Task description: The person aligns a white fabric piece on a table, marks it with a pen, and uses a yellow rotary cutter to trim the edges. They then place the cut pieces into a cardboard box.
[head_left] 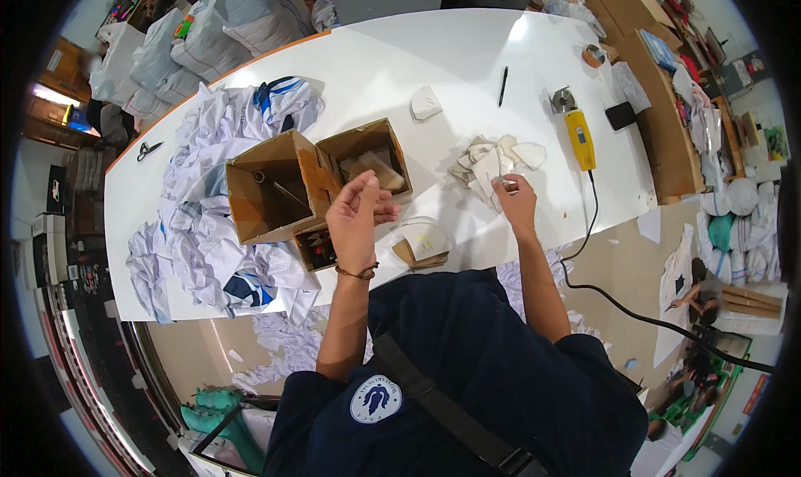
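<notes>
My left hand point(355, 222) hovers at the near edge of a cardboard box point(367, 133), its fingers loosely bent and apart, and I see nothing in them. Off-white pieces point(382, 173) lie inside that box, beyond the fingertips. At a loose heap of off-white cut pieces point(484, 161), my right hand point(517, 201) has its thumb and fingers closed on the edge of one piece. A small stack of pale rounded pieces point(422, 242) lies between my forearms, with brown card under it. One more pale piece point(426, 102) rests alone farther back.
White fabric point(196, 193) is piled at the left. A taller cardboard box point(269, 185) and a small box of tools point(315, 250) adjoin the first box. Right are a yellow corded cutter point(579, 139), pen point(503, 86) and black phone-like object point(620, 116). Scissors point(148, 150) lie far left.
</notes>
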The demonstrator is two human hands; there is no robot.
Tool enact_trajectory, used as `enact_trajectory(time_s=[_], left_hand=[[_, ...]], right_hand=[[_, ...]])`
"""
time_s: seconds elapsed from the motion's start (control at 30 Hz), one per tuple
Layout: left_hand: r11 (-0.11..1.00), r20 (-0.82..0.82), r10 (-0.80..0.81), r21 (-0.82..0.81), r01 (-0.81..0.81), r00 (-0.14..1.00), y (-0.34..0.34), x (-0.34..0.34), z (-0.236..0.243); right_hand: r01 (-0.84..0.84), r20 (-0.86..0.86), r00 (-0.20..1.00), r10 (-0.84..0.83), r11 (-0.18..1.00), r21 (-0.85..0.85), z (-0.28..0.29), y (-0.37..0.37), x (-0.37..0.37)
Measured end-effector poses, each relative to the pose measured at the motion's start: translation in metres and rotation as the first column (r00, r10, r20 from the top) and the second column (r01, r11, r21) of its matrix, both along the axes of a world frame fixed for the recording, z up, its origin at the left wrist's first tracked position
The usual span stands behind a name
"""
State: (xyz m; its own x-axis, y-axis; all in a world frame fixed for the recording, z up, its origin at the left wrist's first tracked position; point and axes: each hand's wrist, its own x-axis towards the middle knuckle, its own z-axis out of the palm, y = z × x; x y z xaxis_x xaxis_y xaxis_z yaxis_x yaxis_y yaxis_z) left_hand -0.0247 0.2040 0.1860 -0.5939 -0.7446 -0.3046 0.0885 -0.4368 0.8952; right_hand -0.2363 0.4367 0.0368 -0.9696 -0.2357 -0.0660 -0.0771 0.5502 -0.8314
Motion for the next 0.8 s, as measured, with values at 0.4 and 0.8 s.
enact_trajectory(time_s=[0.4, 0.8], left_hand=[[0.924, 0.187, -0.316, -0.162, 0.347, 0.93, 0.036, 0.001, -0.036], [0.894, 0.158, -0.229, -0.357, 0.272, 0.961, 0.026, 0.003, -0.015]], right_hand=[[-0.242, 0.08, 0.959, 0.271, 0.933, -0.266, 0.015, -0.024, 0.037], [-0.247, 0.24, 0.888, 0.392, 0.847, -0.471, 0.069, -0.017, 0.042]])
